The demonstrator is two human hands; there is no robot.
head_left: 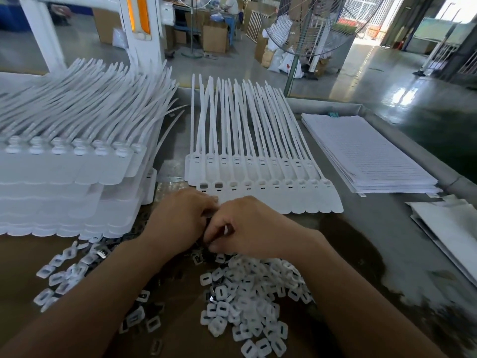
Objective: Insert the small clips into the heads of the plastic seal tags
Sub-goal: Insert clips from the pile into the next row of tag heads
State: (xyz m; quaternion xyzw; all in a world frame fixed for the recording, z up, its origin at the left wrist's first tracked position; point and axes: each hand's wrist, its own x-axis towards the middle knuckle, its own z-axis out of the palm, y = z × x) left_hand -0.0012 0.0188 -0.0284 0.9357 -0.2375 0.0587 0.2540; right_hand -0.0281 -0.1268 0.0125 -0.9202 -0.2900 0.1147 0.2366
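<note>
A row of white plastic seal tags [258,161] lies flat in the middle of the table, straps pointing away from me. Their square heads [260,184] face me; the two leftmost heads [211,186] hold grey clips, the others look hollow. My left hand [178,218] and my right hand [247,228] meet just in front of that row, fingers pinched together over small clips. What sits between the fingertips is hidden. A heap of small white clips with dark slots [253,301] lies under my right wrist.
A tall stack of seal tags [72,171] fills the left side. More loose clips [62,275] are scattered at the lower left. A pile of lined paper sheets [369,153] and white bags [449,228] lie at the right. A standing fan [307,34] rises beyond the table.
</note>
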